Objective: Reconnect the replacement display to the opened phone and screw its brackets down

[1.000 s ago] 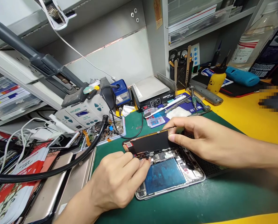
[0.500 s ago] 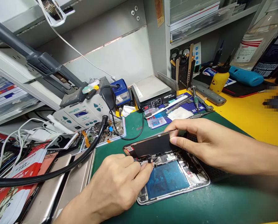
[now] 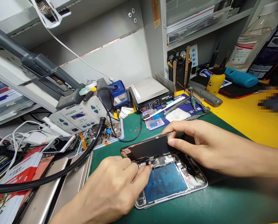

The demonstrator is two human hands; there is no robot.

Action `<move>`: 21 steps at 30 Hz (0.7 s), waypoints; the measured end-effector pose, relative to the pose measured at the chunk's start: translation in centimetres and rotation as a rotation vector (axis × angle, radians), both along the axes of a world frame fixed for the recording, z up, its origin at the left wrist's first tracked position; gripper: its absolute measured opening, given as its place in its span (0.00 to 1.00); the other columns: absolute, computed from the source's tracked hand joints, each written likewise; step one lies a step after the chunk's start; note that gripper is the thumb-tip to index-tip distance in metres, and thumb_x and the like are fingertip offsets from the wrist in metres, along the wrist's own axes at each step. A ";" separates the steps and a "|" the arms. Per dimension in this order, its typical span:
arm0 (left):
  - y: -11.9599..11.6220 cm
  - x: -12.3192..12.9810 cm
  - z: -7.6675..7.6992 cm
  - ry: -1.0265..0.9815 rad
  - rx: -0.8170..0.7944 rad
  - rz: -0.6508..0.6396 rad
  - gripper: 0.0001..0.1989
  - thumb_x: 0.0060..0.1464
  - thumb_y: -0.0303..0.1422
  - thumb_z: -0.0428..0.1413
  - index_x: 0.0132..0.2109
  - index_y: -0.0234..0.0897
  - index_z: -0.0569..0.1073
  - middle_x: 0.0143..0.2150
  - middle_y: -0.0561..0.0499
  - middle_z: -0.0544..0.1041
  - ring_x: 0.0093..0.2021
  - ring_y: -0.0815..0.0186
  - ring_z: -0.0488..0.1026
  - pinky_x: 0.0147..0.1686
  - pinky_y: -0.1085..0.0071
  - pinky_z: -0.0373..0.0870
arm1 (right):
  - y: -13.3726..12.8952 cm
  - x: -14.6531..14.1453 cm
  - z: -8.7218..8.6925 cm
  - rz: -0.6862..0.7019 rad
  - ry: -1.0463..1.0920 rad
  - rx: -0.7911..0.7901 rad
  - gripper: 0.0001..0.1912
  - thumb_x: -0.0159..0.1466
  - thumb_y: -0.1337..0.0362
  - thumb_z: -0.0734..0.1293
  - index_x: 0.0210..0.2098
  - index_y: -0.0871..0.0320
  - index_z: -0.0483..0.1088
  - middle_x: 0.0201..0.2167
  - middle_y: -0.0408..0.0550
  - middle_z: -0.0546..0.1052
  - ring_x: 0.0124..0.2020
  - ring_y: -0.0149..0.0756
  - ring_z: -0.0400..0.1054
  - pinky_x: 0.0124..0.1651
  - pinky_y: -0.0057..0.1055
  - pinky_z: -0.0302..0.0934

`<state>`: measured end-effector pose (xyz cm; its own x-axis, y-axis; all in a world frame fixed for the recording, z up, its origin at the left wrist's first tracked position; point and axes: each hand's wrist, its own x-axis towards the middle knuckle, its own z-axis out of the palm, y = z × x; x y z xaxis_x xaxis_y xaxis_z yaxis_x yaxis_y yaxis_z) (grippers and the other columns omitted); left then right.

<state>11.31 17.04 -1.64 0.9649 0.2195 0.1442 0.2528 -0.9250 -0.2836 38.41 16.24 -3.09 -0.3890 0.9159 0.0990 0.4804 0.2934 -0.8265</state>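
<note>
Elec. wkshp: open phone (image 3: pixel 165 182), rework stn (image 3: pixel 79 117), PCBs (image 3: pixel 106 137)

A: ok that blue panel (image 3: pixel 165 183) in the phone (image 3: pixel 186 175) is super glossy, looks like plastic film

B: yep, and the back of the tilted screen (image 3: pixel 147 147) is mostly flat matt black

A: green mat (image 3: pixel 183 211)'s smooth, slight sheen tho

B: lol and the silver plate (image 3: pixel 150 88) is dull metal. tool cup (image 3: pixel 180 76) = black mesh, big bottle (image 3: pixel 254 37) = clear shiny plastic
</note>
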 end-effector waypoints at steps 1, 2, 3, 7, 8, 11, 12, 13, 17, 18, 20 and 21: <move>0.0 0.0 0.0 0.005 -0.001 0.002 0.14 0.70 0.24 0.44 0.51 0.29 0.74 0.27 0.54 0.72 0.22 0.63 0.69 0.20 0.63 0.67 | 0.0 0.0 0.0 -0.004 0.006 0.009 0.08 0.71 0.61 0.64 0.44 0.52 0.75 0.36 0.45 0.80 0.35 0.39 0.72 0.35 0.32 0.64; 0.0 -0.1 0.0 0.009 -0.004 0.004 0.14 0.70 0.24 0.44 0.51 0.29 0.74 0.27 0.54 0.72 0.22 0.63 0.70 0.20 0.63 0.67 | 0.0 0.0 0.0 -0.003 0.010 0.013 0.08 0.70 0.62 0.64 0.44 0.52 0.75 0.35 0.45 0.80 0.35 0.39 0.73 0.35 0.32 0.65; 0.0 -0.1 0.0 0.012 -0.004 0.005 0.14 0.69 0.24 0.44 0.52 0.29 0.73 0.27 0.53 0.72 0.22 0.63 0.70 0.20 0.62 0.67 | 0.0 -0.1 0.0 -0.001 0.013 0.013 0.07 0.70 0.62 0.64 0.44 0.52 0.75 0.35 0.45 0.80 0.36 0.39 0.73 0.36 0.32 0.65; -0.2 -0.1 0.0 0.041 0.005 0.003 0.15 0.69 0.24 0.44 0.52 0.29 0.73 0.28 0.52 0.73 0.23 0.62 0.71 0.20 0.62 0.68 | 0.0 -0.1 0.1 0.010 0.017 -0.007 0.08 0.70 0.63 0.64 0.44 0.51 0.75 0.36 0.44 0.80 0.37 0.39 0.73 0.38 0.32 0.66; -0.2 -0.1 0.0 0.049 0.006 0.007 0.15 0.70 0.25 0.43 0.52 0.29 0.73 0.29 0.52 0.73 0.23 0.62 0.71 0.20 0.62 0.69 | -0.1 0.0 0.1 0.013 0.013 -0.016 0.08 0.71 0.63 0.64 0.44 0.51 0.75 0.37 0.44 0.80 0.38 0.39 0.73 0.39 0.33 0.66; -0.3 -0.1 0.0 0.058 0.001 0.027 0.17 0.70 0.25 0.41 0.53 0.29 0.73 0.29 0.52 0.73 0.23 0.61 0.72 0.20 0.61 0.69 | -0.2 0.0 0.1 0.019 -0.005 -0.042 0.09 0.72 0.62 0.62 0.45 0.51 0.74 0.37 0.43 0.80 0.38 0.39 0.72 0.40 0.33 0.65; -0.3 -0.1 0.0 0.056 -0.003 0.029 0.16 0.70 0.25 0.42 0.52 0.29 0.73 0.28 0.52 0.73 0.23 0.61 0.72 0.20 0.61 0.70 | -0.2 0.0 0.1 0.019 -0.011 -0.046 0.09 0.72 0.62 0.61 0.45 0.51 0.74 0.37 0.43 0.80 0.38 0.38 0.72 0.40 0.33 0.65; -0.2 -0.1 0.0 0.052 -0.008 0.029 0.16 0.70 0.25 0.42 0.52 0.29 0.73 0.28 0.52 0.73 0.23 0.62 0.72 0.20 0.61 0.70 | -0.2 0.0 0.1 0.017 -0.015 -0.046 0.09 0.72 0.62 0.61 0.45 0.51 0.74 0.37 0.43 0.79 0.37 0.38 0.71 0.40 0.33 0.65; 0.0 -0.2 0.0 0.029 -0.030 0.018 0.15 0.70 0.25 0.43 0.53 0.30 0.73 0.28 0.53 0.73 0.23 0.63 0.71 0.20 0.63 0.68 | -0.1 0.0 0.2 0.002 -0.014 -0.025 0.08 0.71 0.63 0.63 0.45 0.51 0.74 0.36 0.42 0.80 0.37 0.38 0.72 0.39 0.32 0.65; 0.0 -0.2 0.0 0.026 -0.033 0.017 0.15 0.70 0.25 0.43 0.53 0.31 0.73 0.28 0.53 0.73 0.23 0.63 0.71 0.20 0.63 0.68 | -0.1 0.0 0.1 0.002 -0.011 -0.019 0.08 0.71 0.63 0.63 0.45 0.51 0.74 0.37 0.43 0.80 0.37 0.38 0.72 0.39 0.32 0.65; 0.0 -0.3 0.0 0.029 -0.037 0.024 0.15 0.70 0.25 0.44 0.53 0.31 0.73 0.28 0.53 0.73 0.23 0.63 0.70 0.20 0.63 0.68 | 0.0 0.0 0.1 0.007 -0.006 -0.018 0.08 0.71 0.63 0.63 0.45 0.51 0.74 0.37 0.42 0.80 0.37 0.38 0.72 0.39 0.32 0.64; 0.0 -0.3 0.0 0.035 -0.041 0.030 0.15 0.70 0.25 0.44 0.53 0.31 0.73 0.28 0.54 0.73 0.23 0.63 0.71 0.21 0.63 0.68 | 0.0 0.0 0.1 0.011 -0.006 -0.023 0.08 0.72 0.63 0.63 0.45 0.51 0.74 0.37 0.42 0.80 0.38 0.38 0.72 0.39 0.32 0.64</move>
